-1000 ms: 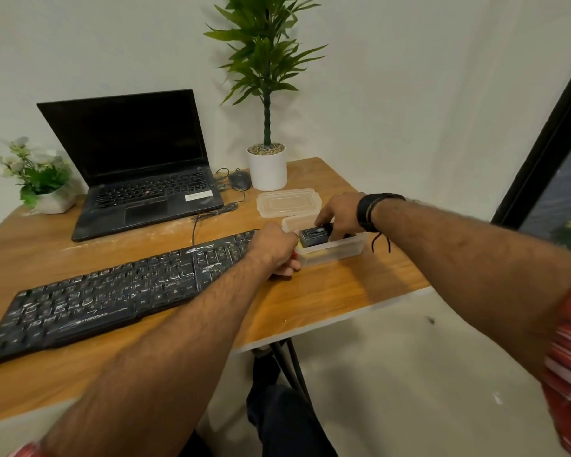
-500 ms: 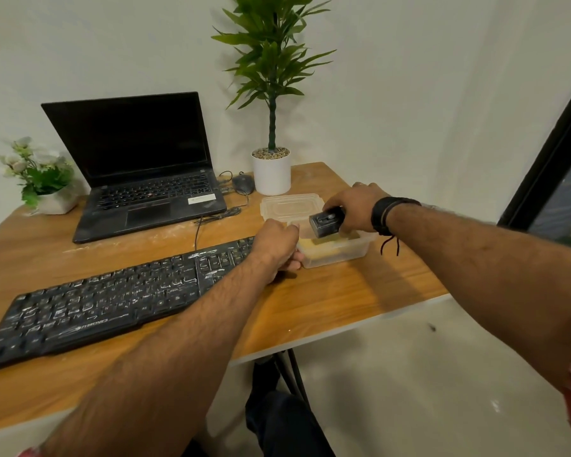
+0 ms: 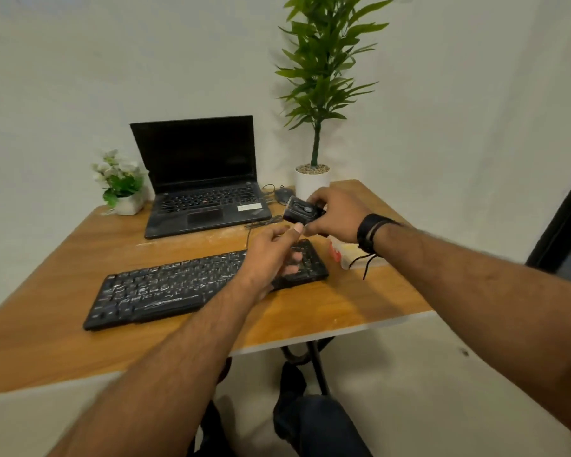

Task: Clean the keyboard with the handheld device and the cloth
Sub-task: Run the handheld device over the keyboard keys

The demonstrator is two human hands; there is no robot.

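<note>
Flower pot: small, white, far left of both hands. Laptop: open, screen dark, beyond the left hand. Keyboard: black, flat on the bench, its right end beneath the left hand. Left hand: fingers loosely curled, holding nothing, thumb tip just beside the right hand. Handheld device: black, gripped in the right hand above the keyboard's right end. Plastic container: below the right wrist. Tall plant: beyond the right hand.
</note>
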